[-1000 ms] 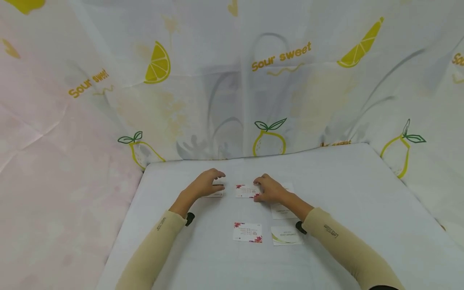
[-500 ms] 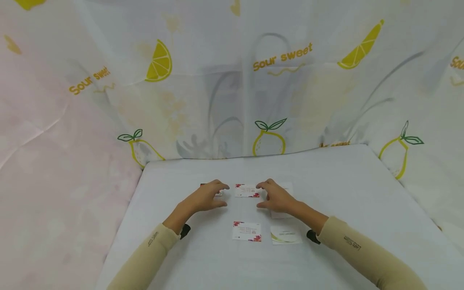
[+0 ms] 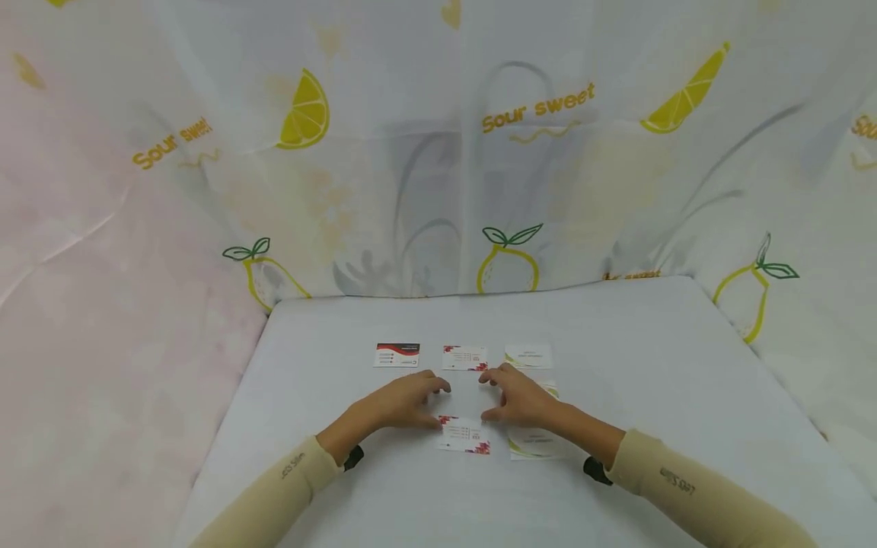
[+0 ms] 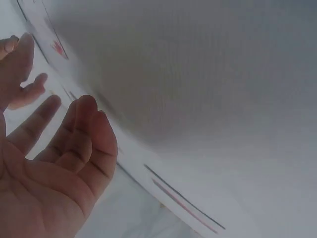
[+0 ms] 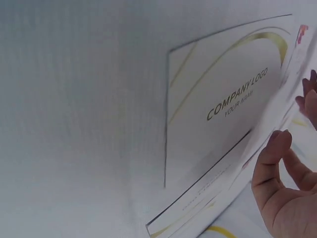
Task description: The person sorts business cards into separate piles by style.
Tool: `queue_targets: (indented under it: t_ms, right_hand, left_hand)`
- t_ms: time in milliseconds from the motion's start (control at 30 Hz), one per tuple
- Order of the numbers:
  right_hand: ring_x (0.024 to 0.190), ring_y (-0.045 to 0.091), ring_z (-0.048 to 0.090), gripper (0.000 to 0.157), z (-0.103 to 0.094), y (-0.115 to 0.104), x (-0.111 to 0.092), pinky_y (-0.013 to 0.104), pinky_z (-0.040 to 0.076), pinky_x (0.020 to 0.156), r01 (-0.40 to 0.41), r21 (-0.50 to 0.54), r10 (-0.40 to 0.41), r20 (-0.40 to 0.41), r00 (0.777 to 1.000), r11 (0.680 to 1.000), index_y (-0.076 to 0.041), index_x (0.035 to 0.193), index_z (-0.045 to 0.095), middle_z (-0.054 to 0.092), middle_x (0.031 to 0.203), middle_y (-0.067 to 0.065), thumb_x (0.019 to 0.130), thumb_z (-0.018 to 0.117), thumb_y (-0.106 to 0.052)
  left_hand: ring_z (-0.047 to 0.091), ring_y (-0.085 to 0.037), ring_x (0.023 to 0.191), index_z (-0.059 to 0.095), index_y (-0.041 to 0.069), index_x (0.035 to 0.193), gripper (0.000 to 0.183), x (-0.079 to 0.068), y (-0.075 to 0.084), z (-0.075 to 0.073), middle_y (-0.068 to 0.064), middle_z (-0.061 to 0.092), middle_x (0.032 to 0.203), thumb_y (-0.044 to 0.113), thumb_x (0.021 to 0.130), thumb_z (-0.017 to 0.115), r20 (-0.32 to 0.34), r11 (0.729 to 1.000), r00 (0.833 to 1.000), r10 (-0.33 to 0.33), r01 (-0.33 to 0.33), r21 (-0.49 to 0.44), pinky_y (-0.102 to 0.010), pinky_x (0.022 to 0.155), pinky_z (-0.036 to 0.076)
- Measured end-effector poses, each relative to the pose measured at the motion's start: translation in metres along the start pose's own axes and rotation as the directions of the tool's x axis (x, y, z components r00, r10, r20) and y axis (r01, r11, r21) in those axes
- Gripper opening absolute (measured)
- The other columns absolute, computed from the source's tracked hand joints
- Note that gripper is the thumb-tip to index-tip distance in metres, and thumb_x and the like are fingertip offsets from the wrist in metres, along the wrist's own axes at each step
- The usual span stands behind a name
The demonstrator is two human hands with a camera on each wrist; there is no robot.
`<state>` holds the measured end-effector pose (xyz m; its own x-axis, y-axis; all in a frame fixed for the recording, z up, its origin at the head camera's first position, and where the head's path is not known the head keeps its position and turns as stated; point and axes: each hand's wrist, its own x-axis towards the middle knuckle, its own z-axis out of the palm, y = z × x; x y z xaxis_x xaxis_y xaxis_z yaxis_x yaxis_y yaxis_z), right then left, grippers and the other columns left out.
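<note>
My left hand (image 3: 407, 402) and right hand (image 3: 521, 396) hover over the table facing each other, fingers relaxed and slightly bent, with nothing between them. Between and below them lies a white business card with red floral corners (image 3: 464, 437); the left thumb is by its upper left corner, contact unclear. A matching floral card (image 3: 465, 358) lies farther back. To its left is a black, red and white business card (image 3: 397, 355). On the right are white and gold-green "COMPANY LOGO" cards, one at the back (image 3: 528, 356), one in front (image 3: 534, 444), and one mostly hidden behind the right hand.
A white cloth covers the table (image 3: 617, 342). Behind it hangs a lemon-printed curtain (image 3: 411, 190), its lower edge meeting the table's far edge. The curtain also runs along both sides.
Both hands have drawn back toward the front, away from the rear cards, fingers relaxed. The black and red card and the back right card are now uncovered. The cards stay in place.
</note>
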<state>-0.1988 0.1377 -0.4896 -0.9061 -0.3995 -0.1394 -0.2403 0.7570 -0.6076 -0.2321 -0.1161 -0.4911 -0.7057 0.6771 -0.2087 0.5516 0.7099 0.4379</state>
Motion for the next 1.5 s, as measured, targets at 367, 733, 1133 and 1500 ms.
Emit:
queue_targets:
  t_ms: [367, 733, 1133, 1500]
  right_hand:
    - [0.084, 0.013, 0.051, 0.049, 0.015, -0.01, -0.007, 0.031, 0.045, 0.076, 0.035, -0.018, -0.033, 0.069, 0.997, 0.999, -0.011, 0.114, 0.061, 0.056, 0.104, 0.003, 0.075, 0.086, -0.028]
    - [0.079, 0.012, 0.049, 0.045, 0.025, -0.015, -0.012, 0.029, 0.044, 0.072, 0.004, -0.108, 0.007, 0.104, 0.995, 0.994, -0.014, 0.102, 0.059, 0.053, 0.093, -0.002, 0.071, 0.089, -0.026]
    - [0.074, 0.011, 0.045, 0.04, 0.023, -0.017, -0.012, 0.025, 0.04, 0.066, 0.018, -0.135, -0.004, 0.1, 0.995, 0.991, -0.014, 0.095, 0.057, 0.048, 0.09, -0.002, 0.073, 0.088, -0.026]
    - [0.071, 0.013, 0.049, 0.027, 0.023, -0.017, -0.012, 0.026, 0.039, 0.063, 0.011, -0.01, -0.01, 0.135, 0.991, 1.0, -0.014, 0.1, 0.052, 0.053, 0.08, -0.003, 0.086, 0.075, -0.014]
  left_hand:
    - [0.055, -0.007, 0.092, 0.06, 0.025, 0.124, 0.061, -0.001, 0.015, 0.016, 0.008, 0.057, 0.108, 0.041, 0.072, 0.087, 0.001, 0.999, 1.0, 0.004, -0.004, 0.033, -0.026, 0.082, 0.049]
    - [0.052, -0.004, 0.084, 0.062, 0.02, 0.115, 0.049, -0.004, 0.021, 0.023, 0.011, 0.057, 0.098, 0.035, 0.075, 0.086, 0.002, 0.998, 0.999, 0.037, -0.037, 0.058, -0.022, 0.08, 0.047]
    - [0.047, -0.003, 0.075, 0.063, 0.02, 0.114, 0.048, -0.008, 0.02, 0.026, 0.008, 0.048, 0.094, 0.038, 0.076, 0.085, -0.044, 0.991, 0.996, 0.078, -0.072, 0.113, -0.018, 0.069, 0.042]
    - [0.047, -0.004, 0.078, 0.062, 0.019, 0.117, 0.049, -0.012, 0.02, 0.03, 0.007, 0.05, 0.095, 0.036, 0.077, 0.085, -0.07, 0.99, 0.995, 0.069, -0.06, 0.131, -0.017, 0.069, 0.042]
